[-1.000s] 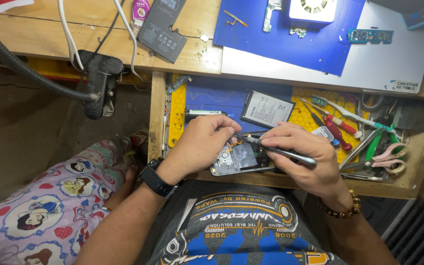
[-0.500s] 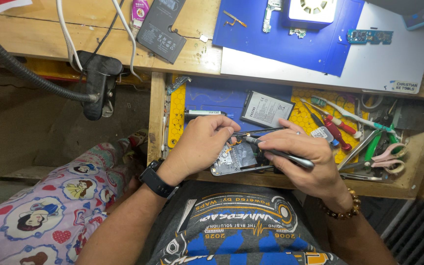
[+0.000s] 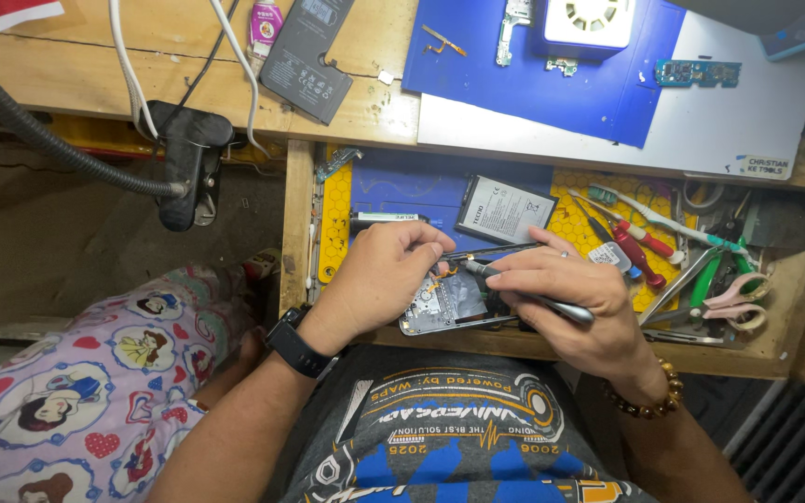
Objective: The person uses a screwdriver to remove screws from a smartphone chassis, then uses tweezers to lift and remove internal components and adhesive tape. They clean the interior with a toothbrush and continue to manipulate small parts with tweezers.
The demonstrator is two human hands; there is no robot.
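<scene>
Nearest the camera, the left hand curls over an opened phone at the front edge of a wooden drawer, fingers closed on its upper left corner and hiding much of it. The right hand is closed around a grey-handled tool; its tip meets the phone's exposed insides, though the exact contact spot is hard to make out. Just behind them lies a flat battery, with red screwdrivers and scissors to the right. Farther off, a blue mat lies on the bench, cut off by the top edge.
</scene>
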